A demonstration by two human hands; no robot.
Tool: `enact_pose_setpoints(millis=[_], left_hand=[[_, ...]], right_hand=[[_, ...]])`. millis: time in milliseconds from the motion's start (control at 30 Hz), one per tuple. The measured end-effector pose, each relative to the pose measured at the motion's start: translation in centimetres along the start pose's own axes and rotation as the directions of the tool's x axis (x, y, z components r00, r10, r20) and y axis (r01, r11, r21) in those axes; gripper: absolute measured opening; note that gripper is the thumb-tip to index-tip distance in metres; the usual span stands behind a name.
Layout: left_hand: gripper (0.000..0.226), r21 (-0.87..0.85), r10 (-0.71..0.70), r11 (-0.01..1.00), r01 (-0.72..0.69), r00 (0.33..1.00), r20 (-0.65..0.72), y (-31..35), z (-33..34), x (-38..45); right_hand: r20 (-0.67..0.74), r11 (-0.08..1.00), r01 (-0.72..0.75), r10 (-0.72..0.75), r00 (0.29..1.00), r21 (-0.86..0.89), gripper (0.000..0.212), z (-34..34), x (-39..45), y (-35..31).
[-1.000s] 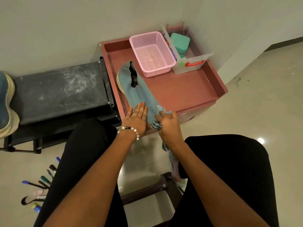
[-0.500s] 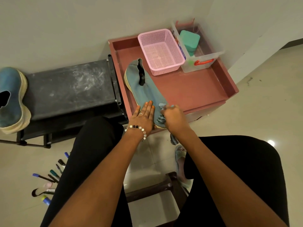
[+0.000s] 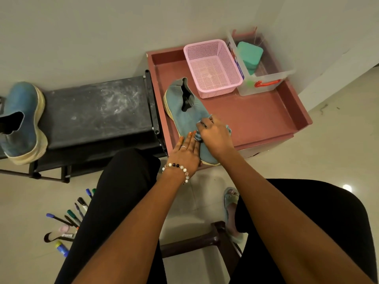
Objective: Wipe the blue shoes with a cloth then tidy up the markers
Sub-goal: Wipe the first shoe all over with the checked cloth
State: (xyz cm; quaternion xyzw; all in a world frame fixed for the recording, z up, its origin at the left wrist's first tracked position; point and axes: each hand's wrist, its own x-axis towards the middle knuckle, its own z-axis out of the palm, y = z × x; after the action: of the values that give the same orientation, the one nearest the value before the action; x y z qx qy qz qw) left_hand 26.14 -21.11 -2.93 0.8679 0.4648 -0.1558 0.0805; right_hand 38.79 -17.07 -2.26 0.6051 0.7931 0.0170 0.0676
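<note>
Markers (image 3: 70, 220) are scattered on the floor, well left of and nearer than both hands. The shoe (image 3: 185, 117) is pressed flat-fingered by the left hand (image 3: 185, 152); beside it, a cloth (image 3: 200, 134) is gripped against the shoe by the right hand (image 3: 214, 133). A basket (image 3: 213, 67) stands beyond.

red tray (image 3: 264, 117), shoe (image 3: 184, 113), pink basket (image 3: 213, 68)

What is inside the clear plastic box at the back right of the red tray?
The clear plastic box holds a teal block-shaped item, leaning against its left side. Something small and green shows near the front wall. The box floor under the block is hidden.
</note>
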Motion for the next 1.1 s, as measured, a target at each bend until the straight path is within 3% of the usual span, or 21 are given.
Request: enact_pose_setpoints(millis=[100,167,300,367,467,533,600,733,833,900,1100], left_hand=[[0.066,-0.005,-0.038,0.999,0.038,0.999,-0.027,0.5,0.2,-0.3],[0.082,0.001,-0.056,0.998,0.056,0.998,-0.037,0.8,0.2,-0.5],[0.072,0.001,-0.071,0.997,0.071,0.997,-0.041,0.9,0.3,-0.4],[0.075,-0.014,-0.067,0.998,0.066,0.996,-0.054,0.9,0.4,-0.2],[0.087,-0.059,-0.055,0.997,0.051,0.997,-0.062,0.8,0.9,0.1],[0.088,-0.099,-0.058,0.994,0.051,0.996,-0.064,0.7,1.1,0.2],[0.088,-0.125,-0.059,0.991,0.052,0.997,-0.057,0.6,1.1,0.2],[0.089,-0.106,-0.081,0.991,0.076,0.996,-0.042,0.6,1.0,0.2],[0.087,0.014,-0.082,0.996,0.083,0.993,-0.083,0.6,0.6,-0.3],[0.084,0.051,-0.096,0.994,0.100,0.992,-0.082,0.7,0.3,-0.5],[0.053,0.082,-0.116,0.989,0.124,0.989,-0.096,0.6,0.0,-0.3]], right_hand=[[0.031,0.998,-0.052,0.052,0.998,0.017,0.016,-0.4,-0.5,-0.6],[0.148,1.000,-0.003,0.001,0.989,0.009,0.019,-0.8,-1.5,-0.9],[0.169,0.993,0.106,-0.095,0.981,-0.060,0.018,-1.2,-3.8,-0.6],[0.113,0.991,0.116,-0.108,0.988,-0.066,0.014,-1.1,-3.3,-0.5],[0.063,0.991,0.132,-0.130,0.989,-0.022,0.033,0.9,-1.7,0.5],[0.054,0.988,0.142,-0.138,0.989,-0.066,0.017,-0.1,-0.4,0.5],[-0.052,0.986,0.145,-0.149,0.987,-0.076,0.014,0.1,1.6,0.7],[-0.109,0.997,0.035,-0.028,0.994,0.061,0.021,-0.8,4.3,0.5],[-0.068,0.997,0.077,-0.077,0.995,-0.001,0.029,-0.4,4.3,0.8],[-0.049,0.990,0.112,-0.108,0.993,0.081,0.030,-0.6,3.0,1.1],[0.132,0.970,0.243,-0.241,0.962,0.001,0.035,-0.8,-2.2,0.3]])
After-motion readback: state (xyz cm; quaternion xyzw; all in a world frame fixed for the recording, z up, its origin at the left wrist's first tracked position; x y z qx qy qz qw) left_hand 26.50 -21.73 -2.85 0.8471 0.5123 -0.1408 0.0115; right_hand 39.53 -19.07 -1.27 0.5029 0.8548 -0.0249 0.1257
